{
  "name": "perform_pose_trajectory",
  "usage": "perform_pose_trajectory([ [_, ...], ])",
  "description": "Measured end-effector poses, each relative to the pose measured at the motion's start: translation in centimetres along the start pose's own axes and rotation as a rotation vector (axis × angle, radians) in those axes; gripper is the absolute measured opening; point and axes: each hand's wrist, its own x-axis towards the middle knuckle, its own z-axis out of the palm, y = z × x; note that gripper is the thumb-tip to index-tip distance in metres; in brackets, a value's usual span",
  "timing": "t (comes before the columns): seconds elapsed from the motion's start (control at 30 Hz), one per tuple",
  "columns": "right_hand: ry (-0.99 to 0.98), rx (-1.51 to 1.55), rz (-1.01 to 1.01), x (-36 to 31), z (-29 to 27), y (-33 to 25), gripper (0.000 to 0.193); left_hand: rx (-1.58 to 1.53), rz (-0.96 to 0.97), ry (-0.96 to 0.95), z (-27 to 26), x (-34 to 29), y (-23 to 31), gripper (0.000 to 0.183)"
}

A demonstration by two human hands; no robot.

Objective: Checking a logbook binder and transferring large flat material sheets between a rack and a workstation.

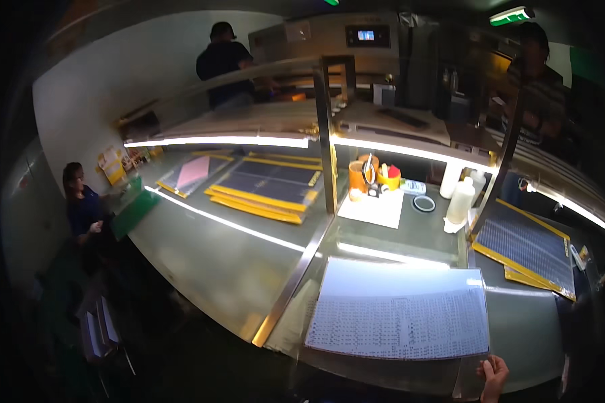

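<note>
A large pale blue-white sheet lies on the metal worktable, its lower part covered with rows of small dark marks. My right hand is at the sheet's near right corner, with the fingers curled together. A thin see-through edge seems to run by the fingertips, but I cannot make out what they pinch. My left hand is out of the picture.
Beyond the sheet are white paper, an orange cup, a tape roll and a white bottle. Yellow-edged dark panels lie left of a metal post, with another panel at right. Three other people stand around.
</note>
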Motion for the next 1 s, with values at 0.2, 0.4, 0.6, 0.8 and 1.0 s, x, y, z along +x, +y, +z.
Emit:
perform_pose_trajectory([
  [0.2, -0.102, 0.119, 0.098, -0.6, -0.3, -1.6, 0.027, 0.165, 0.145, 0.143, -6.2, 1.3, 6.8, 0.052],
  [0.4, -0.12, 0.139, 0.201, -0.5, -1.8, -0.6, 0.045, -0.671, 0.538, -0.319, -13.0, -8.5, 26.5, 0.022],
  [0.6, -0.144, 0.248, 0.066, 0.5, 0.4, -2.0, 0.022, -0.929, 0.611, -1.13, -12.6, -16.6, 30.8, 0.035],
  [0.8, -0.119, 0.321, 0.06, -0.3, -0.7, -1.3, 0.02, -0.642, 0.702, -0.867, -12.4, -20.2, 33.8, 0.044],
  [1.0, -0.276, 0.223, 0.032, 0.1, -1.6, -0.9, 0.018, -0.618, 0.737, -0.652, -13.3, -21.8, 34.8, 0.032],
])
